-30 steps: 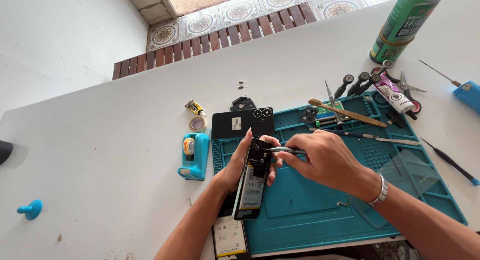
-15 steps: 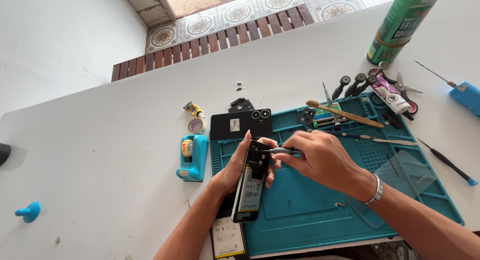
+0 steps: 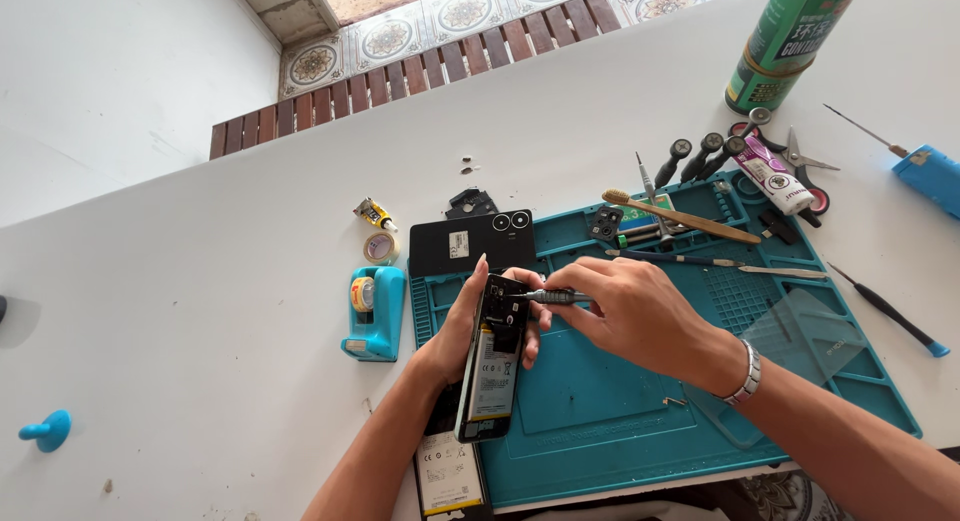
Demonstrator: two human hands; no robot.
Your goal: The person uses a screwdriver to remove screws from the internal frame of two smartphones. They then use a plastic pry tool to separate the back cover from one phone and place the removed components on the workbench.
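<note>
1. Far left on the white bench (image 3: 200, 311) sits a small blue peg-shaped piece (image 3: 45, 430), well apart from the action.
2. Moving in, a blue tape dispenser (image 3: 376, 312) stands just beside the teal work mat (image 3: 640, 421), with a small roll of tape (image 3: 380, 247) and a little yellow glue tube (image 3: 375, 214) behind it.
3. Here's the left hand (image 3: 462, 326), fingers wrapped around an opened phone (image 3: 493, 356), holding it tilted on its edge above the mat's left side, battery and boards facing right.
4. Behind it, the phone's black back cover (image 3: 470, 244) lies flat, camera rings showing, partly on the mat's top-left corner.
5. Below the left wrist, a flat battery-like pack with a white label (image 3: 447, 471) rests at the bench's near edge.
6. Now the right hand (image 3: 635, 316), fingers pinched shut on a slim grey screwdriver (image 3: 548, 297), its tip touching the phone's upper end.
7. Further right on the mat: a wooden-handled brush (image 3: 680, 217), a long thin metal pry tool (image 3: 715, 265), and a clear plastic sheet (image 3: 800, 336).
8. At the far right, a green spray can (image 3: 790, 41), scissors (image 3: 795, 161), a white tube (image 3: 768, 171), a blue-tipped screwdriver (image 3: 890, 316) and a blue tool (image 3: 930, 173).
</note>
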